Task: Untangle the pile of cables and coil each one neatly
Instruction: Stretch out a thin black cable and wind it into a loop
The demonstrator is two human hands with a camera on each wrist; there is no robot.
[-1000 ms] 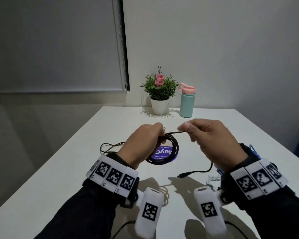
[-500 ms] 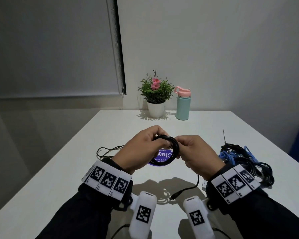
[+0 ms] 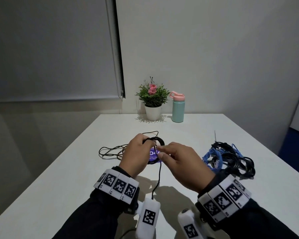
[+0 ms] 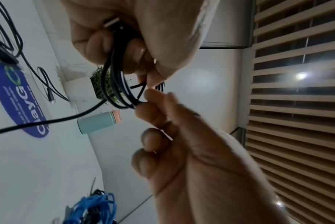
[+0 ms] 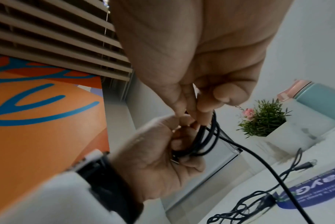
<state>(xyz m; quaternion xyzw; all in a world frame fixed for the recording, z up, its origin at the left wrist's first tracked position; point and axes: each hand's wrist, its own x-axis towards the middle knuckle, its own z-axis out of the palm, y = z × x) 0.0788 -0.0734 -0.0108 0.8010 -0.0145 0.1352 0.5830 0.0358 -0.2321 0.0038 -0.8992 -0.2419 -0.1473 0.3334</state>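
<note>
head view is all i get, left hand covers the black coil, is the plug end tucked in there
Observer: Yes. The left wrist view shows a silver plug inside the left hand, against the black coil.
Operator: right hand gripping or just touching
Observer: Gripping. The right hand pinches a strand at the coil's rim between its fingertips.
Operator: loops tidy?
Observer: Several loops lie side by side in the left wrist view, with none crossing where they show.
</note>
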